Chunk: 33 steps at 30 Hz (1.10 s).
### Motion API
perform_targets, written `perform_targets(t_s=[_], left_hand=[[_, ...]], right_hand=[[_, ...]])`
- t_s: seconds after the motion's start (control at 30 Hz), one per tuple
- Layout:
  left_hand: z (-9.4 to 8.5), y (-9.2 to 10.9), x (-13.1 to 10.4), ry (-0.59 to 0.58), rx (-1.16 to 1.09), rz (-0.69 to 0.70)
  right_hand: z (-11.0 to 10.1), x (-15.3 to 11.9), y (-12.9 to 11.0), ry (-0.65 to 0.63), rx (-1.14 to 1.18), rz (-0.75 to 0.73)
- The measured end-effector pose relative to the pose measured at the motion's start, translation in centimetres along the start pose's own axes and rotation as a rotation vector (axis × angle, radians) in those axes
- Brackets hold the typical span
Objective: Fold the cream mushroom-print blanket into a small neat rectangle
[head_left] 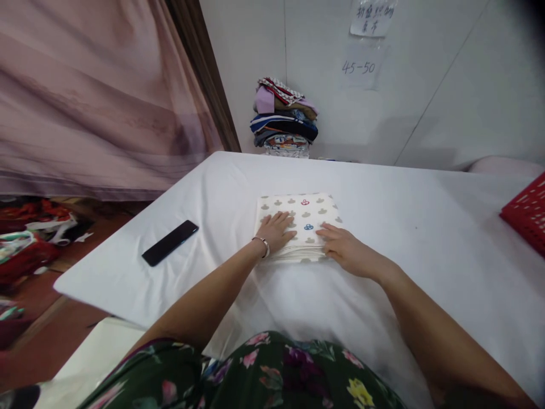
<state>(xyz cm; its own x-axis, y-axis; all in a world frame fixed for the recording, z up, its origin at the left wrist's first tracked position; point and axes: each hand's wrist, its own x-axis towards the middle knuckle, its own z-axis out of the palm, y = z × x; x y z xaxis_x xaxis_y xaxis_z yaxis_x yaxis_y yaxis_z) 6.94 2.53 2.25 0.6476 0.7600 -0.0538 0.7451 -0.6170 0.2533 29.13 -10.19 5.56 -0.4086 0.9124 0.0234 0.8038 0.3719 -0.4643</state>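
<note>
A folded white cloth (306,215) printed with grey shapes and a few red and blue ones lies on the white-covered table, its folded layers showing along the near edge. My left hand (275,232) rests flat on the left part of the cloth, fingers spread, a bracelet at the wrist. At the cloth's right edge is my right hand (344,247), its extended fingers touching the top surface and its thumb side near the front corner. Neither hand grips the cloth.
A black phone (170,243) lies on the table (426,227) to the left. Beyond the far edge stands a stack of folded clothes (284,122) by the wall. A red basket (528,213) is at the right edge. A pink curtain (93,96) hangs at the left.
</note>
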Motion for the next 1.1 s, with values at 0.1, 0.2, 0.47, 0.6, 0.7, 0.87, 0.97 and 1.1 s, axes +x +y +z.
perform_targets(t_s=[0.1, 0.2, 0.47, 0.6, 0.7, 0.87, 0.97, 1.1], left_hand=[[0.3, 0.0, 0.0, 0.005, -0.007, -0.007], [0.0, 0.0, 0.0, -0.016, -0.054, -0.01], [-2.1, -0.8, -0.7, 0.098, -0.319, -0.078], [-2.1, -1.2, -0.8, 0.123, -0.18, -0.108], [-1.5, -1.5, -0.7, 0.09, -0.099, -0.108], [-0.9, -1.8, -0.8, 0.079, -0.067, -0.1], [-0.8, -2.0, -0.8, 0.076, -0.077, -0.095], [-0.7, -2.2, -0.7, 0.089, -0.07, -0.092]], right_hand=[[0.0, -0.1, 0.1, -0.012, -0.03, 0.009], [0.0, -0.1, 0.1, -0.026, -0.061, 0.026], [0.7, 0.2, 0.3, 0.084, -0.117, -0.009], [2.4, 1.2, -0.2, 0.158, -0.227, -0.096], [3.6, 2.0, -0.8, 0.218, -0.273, -0.143], [3.6, 2.1, -1.5, 0.243, -0.18, -0.191], [2.9, 1.7, -1.4, 0.19, -0.091, -0.206], [2.6, 1.4, -0.9, 0.139, -0.088, -0.141]])
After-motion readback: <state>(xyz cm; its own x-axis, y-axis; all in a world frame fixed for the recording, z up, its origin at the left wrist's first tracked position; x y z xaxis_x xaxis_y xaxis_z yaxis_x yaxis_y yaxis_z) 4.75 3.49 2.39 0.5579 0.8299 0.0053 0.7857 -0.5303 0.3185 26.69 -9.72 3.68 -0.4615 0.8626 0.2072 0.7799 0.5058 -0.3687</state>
